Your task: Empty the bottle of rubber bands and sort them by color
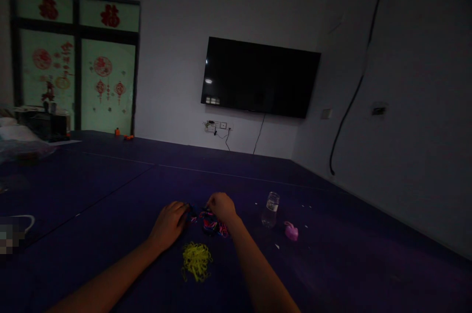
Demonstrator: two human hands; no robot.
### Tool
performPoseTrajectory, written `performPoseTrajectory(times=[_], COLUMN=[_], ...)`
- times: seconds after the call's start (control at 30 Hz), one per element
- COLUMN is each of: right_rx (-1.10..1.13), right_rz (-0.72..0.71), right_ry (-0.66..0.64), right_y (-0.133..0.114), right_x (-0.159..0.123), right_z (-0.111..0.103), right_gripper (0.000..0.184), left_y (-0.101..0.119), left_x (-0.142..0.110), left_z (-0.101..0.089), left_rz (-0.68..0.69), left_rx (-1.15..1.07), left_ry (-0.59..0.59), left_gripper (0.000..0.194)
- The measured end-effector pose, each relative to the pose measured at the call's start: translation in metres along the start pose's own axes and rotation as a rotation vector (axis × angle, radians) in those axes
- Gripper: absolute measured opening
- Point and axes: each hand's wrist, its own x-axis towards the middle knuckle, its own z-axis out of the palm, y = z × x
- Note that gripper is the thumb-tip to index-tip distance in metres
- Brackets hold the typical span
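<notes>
A loose pile of yellow rubber bands lies on the dark purple table between my forearms. Beyond it is a tangled heap of pink, red, blue and dark rubber bands. My right hand is over the far side of this heap, its fingers curled down in a pinch at a dark band. To the left, my left hand rests low, fingers bent together beside a few dark bands. Its fingertips are partly hidden, and the dim light hides what they may hold.
A clear bottle without a cap stands right of my right hand, beside a small pink object. White scraps dot the purple table. Orange items and a black box sit at the far left.
</notes>
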Motion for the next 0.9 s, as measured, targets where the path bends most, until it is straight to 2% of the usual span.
performPoseTrajectory(times=[0.07,0.2,0.53,0.73,0.9], right_rx=[-0.050,-0.135,-0.252,-0.234,-0.114], right_rz=[0.015,0.002,-0.020,-0.036,-0.041], right_ry=[0.014,-0.013,-0.068,-0.056,-0.048], right_y=[-0.004,-0.009,-0.007,-0.007,-0.002], right_x=[-0.003,-0.006,-0.006,-0.006,-0.005], right_z=[0.005,0.014,0.015,0.020,0.020], right_gripper=[0.023,0.020,0.019,0.022,0.021], left_y=[0.000,0.000,-0.001,-0.003,-0.005], left_x=[0.001,0.001,0.000,0.000,-0.001], left_z=[-0.001,-0.001,0.002,0.005,0.009], left_rz=[-0.040,-0.033,-0.022,0.002,0.061], left_rx=[-0.009,-0.018,-0.022,-0.062,-0.102], left_ry=[0.003,0.015,0.044,0.034,0.066], left_gripper=[0.029,0.029,0.027,0.028,0.029])
